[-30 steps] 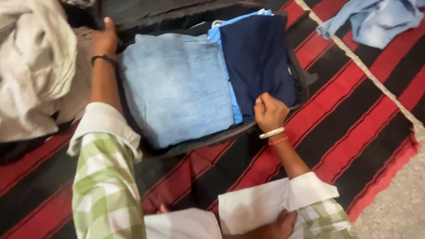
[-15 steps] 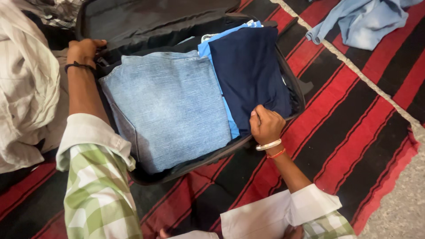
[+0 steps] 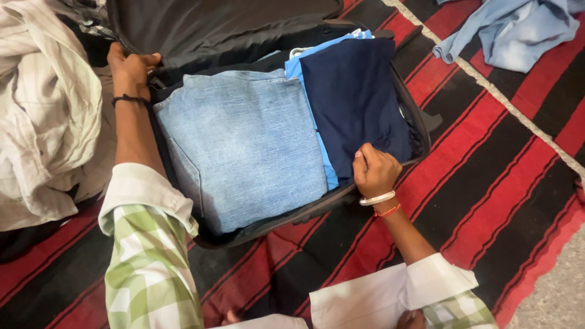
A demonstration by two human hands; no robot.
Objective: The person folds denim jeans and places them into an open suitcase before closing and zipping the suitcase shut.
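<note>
An open black suitcase point(image 3: 420, 131) lies on a striped mat, packed with folded light-blue jeans point(image 3: 244, 143), a navy garment point(image 3: 353, 97) and a bright blue garment point(image 3: 304, 64) under it. My left hand point(image 3: 131, 64) grips the suitcase's far left corner where the lid point(image 3: 225, 21) meets the body. My right hand point(image 3: 375, 170) is closed on the near corner of the navy garment at the suitcase's front rim.
A red and black striped mat point(image 3: 487, 176) covers the floor. A heap of pale, creased cloth point(image 3: 42, 103) lies to the left of the suitcase. A light-blue garment point(image 3: 512, 30) lies at the top right. Bare grey floor point(image 3: 560, 292) shows at the bottom right.
My left hand has gone from resting flat by the suitcase's left corner to gripping its edge. The right hand stays on the navy garment. The view has shifted slightly.
</note>
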